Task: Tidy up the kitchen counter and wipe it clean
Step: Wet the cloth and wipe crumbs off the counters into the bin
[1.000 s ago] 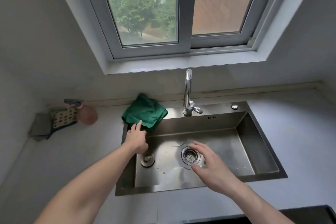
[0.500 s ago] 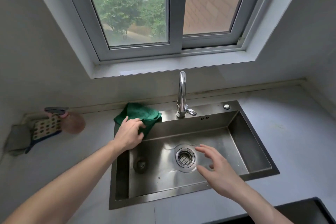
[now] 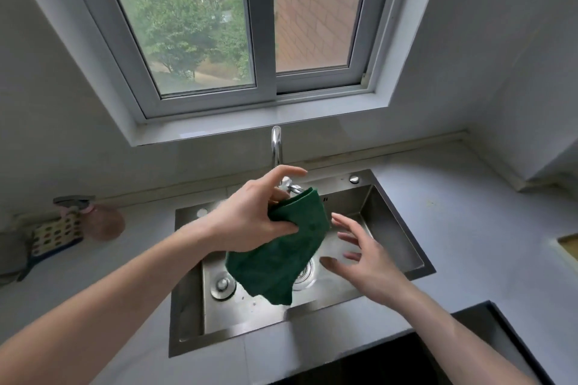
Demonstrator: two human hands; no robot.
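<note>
- Head view: the left hand [image 3: 250, 222] holds the green cloth [image 3: 281, 259] up over the steel sink [image 3: 187, 306]. Its grip is a pinch, thumb and curled fingers closed on the cloth's upper edge, the forefinger sticking out straight.
- The cloth hangs free above the basin, clear of the sink's walls. Its lower corner dangles over the basin floor and hides most of the drain [image 3: 305, 275].
- The right hand [image 3: 366, 262] is over the sink's right half, just beside the cloth. Its grip is spread, fingers apart and holding nothing. Whether a fingertip brushes the cloth cannot be told.
- The tap [image 3: 276, 147] rises at the sink's rear rim, behind the left hand, which covers its base.
- A round stopper [image 3: 222, 284] lies on the basin floor toward the sink's left wall.
- Left of the sink, against the back wall, a pink spray bottle [image 3: 100, 222] lies on the desk [image 3: 469, 244] beside a spotted cloth [image 3: 56, 236].
- Right of the sink the desk runs open to the corner of the wall. The desk's dark front edge shows near the sink's front right corner.
- A window [image 3: 250, 25] sits above the sink, behind the tap.
</note>
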